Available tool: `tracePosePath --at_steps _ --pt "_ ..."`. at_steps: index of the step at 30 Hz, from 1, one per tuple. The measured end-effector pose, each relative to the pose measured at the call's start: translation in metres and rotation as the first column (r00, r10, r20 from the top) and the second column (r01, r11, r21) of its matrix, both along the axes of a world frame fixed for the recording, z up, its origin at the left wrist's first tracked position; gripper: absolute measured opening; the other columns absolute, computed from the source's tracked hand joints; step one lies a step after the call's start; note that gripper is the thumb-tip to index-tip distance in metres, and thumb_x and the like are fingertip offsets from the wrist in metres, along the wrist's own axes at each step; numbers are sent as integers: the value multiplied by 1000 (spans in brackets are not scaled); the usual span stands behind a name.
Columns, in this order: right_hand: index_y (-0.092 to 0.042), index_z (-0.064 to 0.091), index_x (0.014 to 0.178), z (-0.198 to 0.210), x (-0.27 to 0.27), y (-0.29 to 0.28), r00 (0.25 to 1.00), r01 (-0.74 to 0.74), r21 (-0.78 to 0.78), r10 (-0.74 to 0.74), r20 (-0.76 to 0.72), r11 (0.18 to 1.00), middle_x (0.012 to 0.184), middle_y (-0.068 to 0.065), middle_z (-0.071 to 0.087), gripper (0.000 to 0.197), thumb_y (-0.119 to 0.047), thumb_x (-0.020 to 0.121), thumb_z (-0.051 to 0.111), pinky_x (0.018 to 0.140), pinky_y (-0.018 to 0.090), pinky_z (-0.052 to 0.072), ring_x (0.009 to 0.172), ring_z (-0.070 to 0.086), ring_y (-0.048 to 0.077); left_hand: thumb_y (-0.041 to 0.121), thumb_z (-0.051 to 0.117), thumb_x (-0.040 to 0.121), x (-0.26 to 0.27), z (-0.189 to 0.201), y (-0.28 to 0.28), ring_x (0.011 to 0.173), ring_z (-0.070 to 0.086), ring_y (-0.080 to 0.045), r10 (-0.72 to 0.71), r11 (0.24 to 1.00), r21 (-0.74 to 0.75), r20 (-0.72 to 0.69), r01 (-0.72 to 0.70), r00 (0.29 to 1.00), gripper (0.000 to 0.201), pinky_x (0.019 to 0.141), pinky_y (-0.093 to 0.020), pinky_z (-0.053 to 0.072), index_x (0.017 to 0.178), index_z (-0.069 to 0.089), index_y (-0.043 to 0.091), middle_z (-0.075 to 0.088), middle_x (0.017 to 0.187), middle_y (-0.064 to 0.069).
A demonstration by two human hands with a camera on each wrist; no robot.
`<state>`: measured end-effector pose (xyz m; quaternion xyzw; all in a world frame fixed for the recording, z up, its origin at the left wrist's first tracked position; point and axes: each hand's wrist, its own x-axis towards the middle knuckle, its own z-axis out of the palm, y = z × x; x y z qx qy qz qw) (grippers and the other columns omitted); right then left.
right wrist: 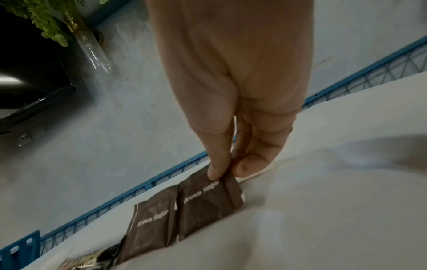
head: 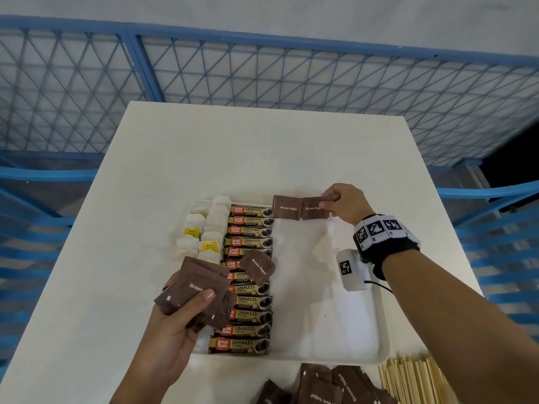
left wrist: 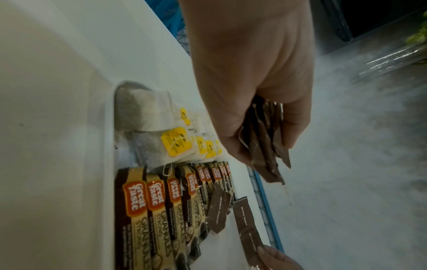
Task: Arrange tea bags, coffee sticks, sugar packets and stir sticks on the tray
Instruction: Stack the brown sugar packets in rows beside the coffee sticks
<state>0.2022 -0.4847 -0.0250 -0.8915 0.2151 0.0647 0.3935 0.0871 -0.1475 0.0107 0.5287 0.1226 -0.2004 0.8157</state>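
Fingers point(right wrist: 217, 164) of right hand point(head: 345, 204) pinch a "Brown Sugar" packet point(head: 315, 209) by its right end at tray point(head: 382, 330) far edge, arm stretched forward, packet flat, text running left-right, touching a second packet point(head: 287, 207) to its left. Left hand point(head: 172, 325), palm up near tray's left near corner, thumb clamped over a fanned sugar stack point(head: 195, 290). One loose packet point(head: 258, 265) lies tilted on "Great Taste Granules Strong" coffee sticks point(head: 248, 281), long axes left-right, column along tray. Tea bags point(head: 204, 231) at far-left corner. Stir sticks point(head: 408, 377) and more sugar point(head: 323, 386) at table's near edge.
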Motion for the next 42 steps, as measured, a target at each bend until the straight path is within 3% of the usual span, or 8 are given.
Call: tracePosePath --at_steps 7,12,16,22,29,35,39,42 --pt "-2 62 92 -3 -3 4 998 70 42 -70 -8 997 87 10 59 16 -6 79 70 47 13 48 56 56 18 38 96 19 2 -1 0 81 72 -20 -11 1000 -15 6 11 1000 76 61 -28 58 89 72 19 74 89 -7" --pt "-9 55 109 1 -11 14 995 73 -167 -61 76 983 103 7 49 32 -19 82 68 79 24 39 91 50 20 41 95 17 2 0 -1 83 71 -20 -13 1000 -20 -2 12 1000 86 61 -28 58 96 69 17 74 91 -7" --pt "-10 59 96 11 -36 58 964 -62 -180 105 242 982 87 -3 48 18 -20 84 66 69 7 36 76 51 7 41 95 18 2 0 -1 82 71 -20 -7 1000 -24 2 7 1000 80 60 -27 58 91 71 18 73 89 -8" --pt "-13 60 94 -1 -73 113 959 -283 23 283 11 959 88 0 51 32 -40 79 70 60 13 30 74 45 8 43 95 22 2 -3 2 87 71 -22 -5 1000 0 0 5 1000 94 64 -30 58 107 65 15 72 98 -9" --pt "-15 56 110 -11 -78 131 953 -296 34 298 -54 955 98 -1 42 43 -31 74 75 85 25 41 95 45 15 42 95 21 0 -3 4 85 71 -21 -9 999 -31 13 9 1000 79 62 -29 58 94 72 21 74 94 -8" --pt "-13 57 103 -9 -77 137 959 -280 64 281 -15 958 100 0 41 36 -23 74 76 79 18 36 94 44 14 34 94 31 -1 -1 4 83 71 -20 -14 999 -50 30 15 999 68 61 -28 58 93 72 19 74 92 -7" --pt "-11 62 95 -5 -77 137 953 -301 137 303 10 944 92 -1 51 24 -20 77 74 59 8 33 76 46 7 39 95 23 -1 -3 4 81 71 -20 -1 999 -32 20 1 1000 88 60 -28 57 101 66 12 74 91 -8" --pt "-17 62 86 -1 -75 134 961 -268 279 276 10 922 79 -7 59 12 -21 80 71 60 7 39 69 51 2 40 96 22 0 -4 3 83 71 -21 3 1000 -27 15 -3 1000 92 60 -28 57 104 64 11 73 92 -9"
